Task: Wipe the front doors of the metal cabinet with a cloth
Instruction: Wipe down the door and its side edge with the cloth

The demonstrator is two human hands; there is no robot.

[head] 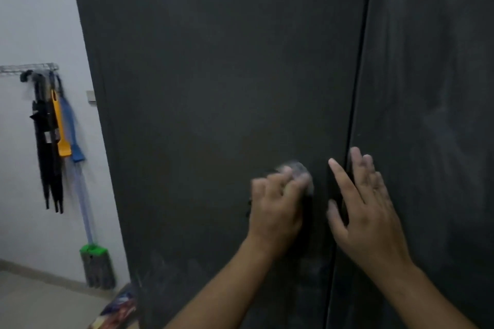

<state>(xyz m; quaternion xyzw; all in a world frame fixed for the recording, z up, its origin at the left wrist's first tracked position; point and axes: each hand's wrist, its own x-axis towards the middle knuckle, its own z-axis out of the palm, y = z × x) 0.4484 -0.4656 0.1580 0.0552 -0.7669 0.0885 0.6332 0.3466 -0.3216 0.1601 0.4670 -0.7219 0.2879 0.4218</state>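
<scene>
Two doors (213, 88) (433, 75), two hands (278, 208) (370, 214), one cloth (300, 171), one mop (97, 267), one wall rack (29, 68).

pale floor (32, 310), bottom left; colourful packet (117, 310) on it (blurred)

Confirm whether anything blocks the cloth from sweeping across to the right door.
Yes: the right hand lies flat over the seam, directly right of the cloth that the left hand grips. Nothing else visible on the right door.
</scene>
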